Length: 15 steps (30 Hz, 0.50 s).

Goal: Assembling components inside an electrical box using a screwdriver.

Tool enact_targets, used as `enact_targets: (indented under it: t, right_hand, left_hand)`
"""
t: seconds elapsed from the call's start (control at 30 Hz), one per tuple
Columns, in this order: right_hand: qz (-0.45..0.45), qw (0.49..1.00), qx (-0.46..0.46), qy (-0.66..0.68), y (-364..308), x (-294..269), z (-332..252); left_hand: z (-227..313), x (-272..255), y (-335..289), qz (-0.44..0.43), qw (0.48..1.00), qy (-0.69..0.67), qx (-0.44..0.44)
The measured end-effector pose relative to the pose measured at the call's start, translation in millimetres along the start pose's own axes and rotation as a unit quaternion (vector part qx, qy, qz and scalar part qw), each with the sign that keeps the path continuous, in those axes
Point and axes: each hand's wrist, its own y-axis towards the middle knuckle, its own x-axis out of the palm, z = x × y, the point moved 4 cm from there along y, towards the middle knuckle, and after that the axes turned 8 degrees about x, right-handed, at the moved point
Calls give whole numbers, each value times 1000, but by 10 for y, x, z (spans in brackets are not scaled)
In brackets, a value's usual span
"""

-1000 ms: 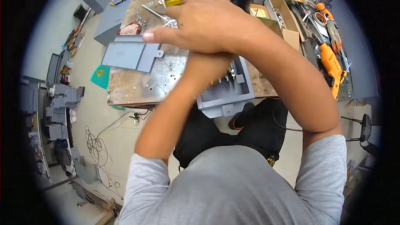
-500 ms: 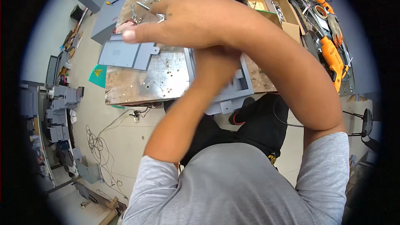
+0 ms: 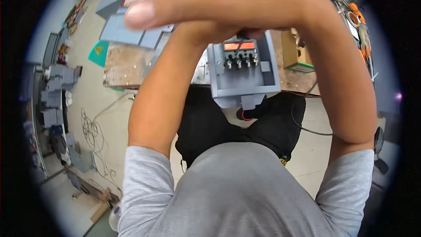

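My right hand [image 3: 228,2] is raised close to the camera, its thumb out to the left and its fingers stretched. Nothing shows in its grasp. Beneath it, my left hand [image 3: 210,30] reaches over the far part of a grey metal box [image 3: 245,91]. Most of its fingers are hidden by my right hand. Inside the box sits a dark electrical switch unit [image 3: 239,55] with an orange-red strip and a row of bolt terminals. A thin dark piece [image 3: 239,46] stands above the terminals, below my left hand; I cannot tell what it is.
A grey panel [image 3: 127,30] lies left on the worn workbench [image 3: 123,63]. Right of the box stands a cardboard box [image 3: 293,52]. A glove [image 3: 363,39] and other gear lie farther right. A black cable [image 3: 302,125] hangs beside my leg; more cable [image 3: 94,127] is coiled on the floor.
The view has shifted, and the box's inside with its terminals now shows more plainly. My left arm has moved left and farther forward; my right hand stays raised above it.
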Motion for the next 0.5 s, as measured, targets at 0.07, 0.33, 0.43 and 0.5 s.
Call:
enact_targets:
  t: [0.07,0.33,0.43,0.5]
  right_hand:
    - [101,994,15,-33,-146,-49,41]
    - [44,998,45,0,-400,-613,253]
    - [30,998,46,-12,-308,-469,143]
    - [14,999,45,-5,-182,-257,130]
  left_hand:
    - [437,451,-80,184,969,143,84]
    - [619,578,336,144,845,425,292]
    - [533,597,423,-23,908,321,269]
    - [864,792,-86,345,781,365,371]
